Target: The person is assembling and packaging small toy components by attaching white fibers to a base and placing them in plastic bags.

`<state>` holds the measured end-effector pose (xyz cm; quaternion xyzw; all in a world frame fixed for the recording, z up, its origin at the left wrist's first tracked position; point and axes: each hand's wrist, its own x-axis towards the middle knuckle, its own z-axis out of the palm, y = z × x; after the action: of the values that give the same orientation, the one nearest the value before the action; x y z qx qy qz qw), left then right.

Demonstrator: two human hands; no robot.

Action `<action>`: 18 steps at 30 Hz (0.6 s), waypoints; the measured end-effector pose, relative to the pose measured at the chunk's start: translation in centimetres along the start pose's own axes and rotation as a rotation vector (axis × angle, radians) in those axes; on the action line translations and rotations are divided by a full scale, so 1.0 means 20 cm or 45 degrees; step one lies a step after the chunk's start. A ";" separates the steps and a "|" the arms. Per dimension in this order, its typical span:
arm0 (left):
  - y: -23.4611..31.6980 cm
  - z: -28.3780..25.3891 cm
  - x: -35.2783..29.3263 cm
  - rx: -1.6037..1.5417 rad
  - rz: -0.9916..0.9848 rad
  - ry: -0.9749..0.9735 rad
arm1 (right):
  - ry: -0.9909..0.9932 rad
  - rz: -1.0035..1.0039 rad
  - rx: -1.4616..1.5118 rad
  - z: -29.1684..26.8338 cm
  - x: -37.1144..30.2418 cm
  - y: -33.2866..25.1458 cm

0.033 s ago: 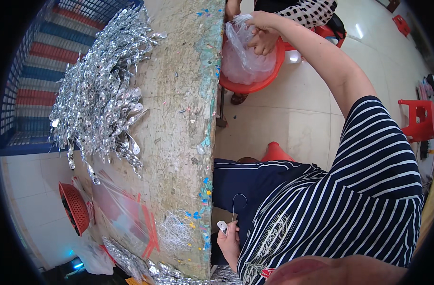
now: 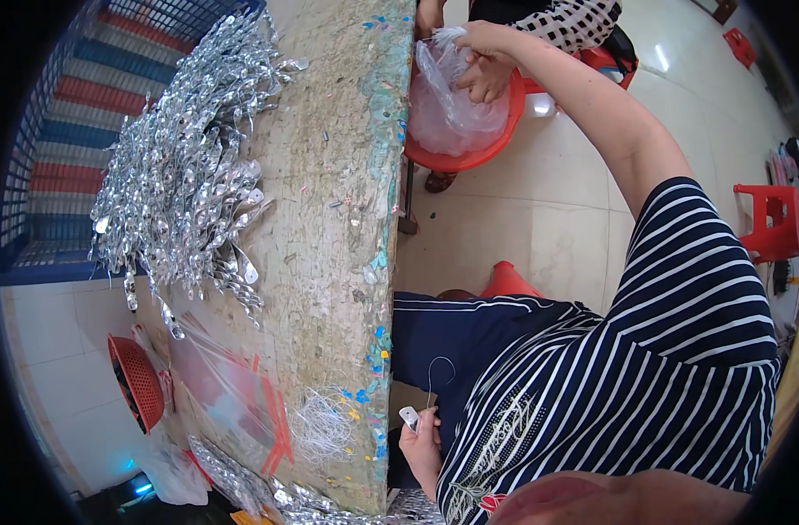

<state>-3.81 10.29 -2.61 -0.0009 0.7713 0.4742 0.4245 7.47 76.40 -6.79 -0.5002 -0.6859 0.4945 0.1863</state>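
Note:
My right hand point(image 2: 480, 37) reaches far across to a red basin point(image 2: 456, 162). Its fingers are closed on a bunch of white threads point(image 2: 447, 35) at the top of a clear plastic bag point(image 2: 439, 127), which sits in the basin. Another person's hand point(image 2: 485, 80) is right beside mine at the bag. Close to my body, by the table edge, my left hand point(image 2: 423, 442) pinches a shiny silver tag point(image 2: 408, 415) with a hole near its end. A thin curved thread point(image 2: 430, 376) rises from that hand.
A big heap of silver strips point(image 2: 185, 166) lies on the worn table point(image 2: 320, 254), beside a blue crate point(image 2: 54, 276). Nearer are a tangle of white thread point(image 2: 320, 429) and red tape point(image 2: 277, 420). A red stool point(image 2: 771, 219) stands on the floor.

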 end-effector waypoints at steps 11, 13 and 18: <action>0.00 0.00 0.00 -0.008 -0.028 0.040 | 0.165 -0.095 -0.271 0.02 0.08 -0.01; 0.00 0.00 0.01 -0.022 -0.014 0.017 | 0.180 -0.043 -0.142 -0.04 0.09 0.03; 0.02 0.01 0.00 0.004 -0.020 0.040 | 0.234 0.044 0.019 0.00 0.01 -0.15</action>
<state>-3.85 10.62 -2.39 -0.0138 0.7786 0.4695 0.4161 5.96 76.48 -4.26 -0.5537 -0.6535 0.4548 0.2438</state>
